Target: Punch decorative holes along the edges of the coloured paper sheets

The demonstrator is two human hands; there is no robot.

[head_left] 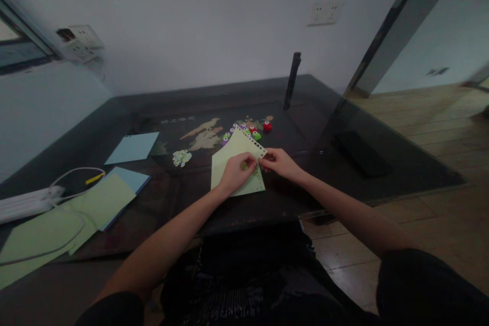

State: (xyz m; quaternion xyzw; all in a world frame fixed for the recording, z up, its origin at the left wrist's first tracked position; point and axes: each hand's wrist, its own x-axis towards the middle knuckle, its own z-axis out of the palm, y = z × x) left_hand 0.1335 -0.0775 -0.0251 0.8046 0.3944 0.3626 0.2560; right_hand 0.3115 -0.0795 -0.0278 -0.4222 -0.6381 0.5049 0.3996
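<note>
A pale green sheet of paper [228, 159] lies on the dark table in front of me, with a row of small punched holes along its slanted upper right edge and more down its right side. My left hand [240, 169] rests over the sheet, its thumb and fingers pinched together near the right side. At that side my right hand [279, 162] pinches the paper's edge between thumb and fingertips. Just behind the sheet sit several small round purple, green and red pieces [256, 135] with eye-like spots, partly hidden by the paper. One red piece [267, 126] stands apart.
A heap of tiny pale cuttings [182, 158] lies left of the sheet. Further left are a light blue sheet [132, 147], yellow-green sheets [105, 201] and a white power strip [28, 204] with its cable. A black stick [292, 80] stands upright behind; a flat black object [361, 154] lies right.
</note>
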